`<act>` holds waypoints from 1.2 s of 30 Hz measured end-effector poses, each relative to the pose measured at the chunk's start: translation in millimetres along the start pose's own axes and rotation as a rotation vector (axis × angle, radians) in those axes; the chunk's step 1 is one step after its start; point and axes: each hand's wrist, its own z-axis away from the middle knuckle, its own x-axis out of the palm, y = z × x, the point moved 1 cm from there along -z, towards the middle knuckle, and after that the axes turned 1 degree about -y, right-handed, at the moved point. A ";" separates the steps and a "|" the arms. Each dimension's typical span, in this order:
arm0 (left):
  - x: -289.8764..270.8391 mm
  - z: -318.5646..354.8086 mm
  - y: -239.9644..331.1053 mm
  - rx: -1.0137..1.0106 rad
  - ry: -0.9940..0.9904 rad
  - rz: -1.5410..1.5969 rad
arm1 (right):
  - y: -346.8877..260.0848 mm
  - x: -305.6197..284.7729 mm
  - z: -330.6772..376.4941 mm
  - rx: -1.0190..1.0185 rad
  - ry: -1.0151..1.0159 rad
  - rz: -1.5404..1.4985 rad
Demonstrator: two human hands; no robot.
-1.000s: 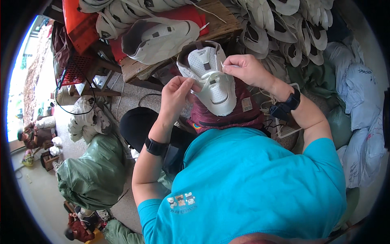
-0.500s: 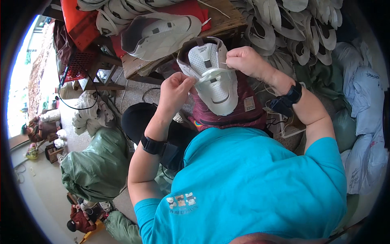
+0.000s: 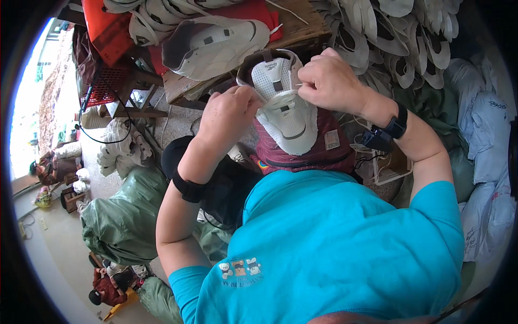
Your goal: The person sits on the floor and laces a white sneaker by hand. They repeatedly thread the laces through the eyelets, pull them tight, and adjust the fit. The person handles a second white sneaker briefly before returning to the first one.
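As the white shoe upper is resting over a maroon striped cloth, its toe pointing toward the wearer of the teal shirt, both hands are working at its sides. Compared with a moment ago, the left hand is riding higher beside the upper and showing its knuckles, while the right hand is turning up into a tighter fist; to my eye, that is drawing the white lace snug across the tongue. The right thumb and forefinger are clamping together on the lace; the left fingers are bunching beside it, but the knuckles are hiding their tips, so I can't tell whether they are pinching. Well left of the upper, a red mesh basket is keeping its contents out of my sight, and a green sack is bulging around something hidden. Far right of the upper, pale sacks are slumping, their fill concealed too.
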 end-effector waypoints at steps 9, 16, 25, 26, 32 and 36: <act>7.4 3.0 -4.3 0.000 0.016 0.094 | -1.9 6.7 -6.4 0.104 -0.236 -0.120; -11.3 -1.7 -6.9 0.292 0.182 0.079 | -21.4 -22.2 -17.4 -0.230 -0.008 0.211; 11.1 -6.7 -31.8 0.240 0.113 0.136 | 8.6 -22.1 -40.4 0.092 -0.556 -0.253; 16.8 -7.3 -29.4 0.201 0.134 0.186 | 8.7 -17.1 -38.8 0.140 -0.560 -0.314; 39.0 -7.7 -6.9 -0.202 0.325 0.621 | 3.4 11.0 -31.5 0.409 -0.320 -0.475; -17.7 -7.8 29.6 0.010 0.342 0.782 | -13.3 7.5 -32.7 0.347 -0.194 -0.379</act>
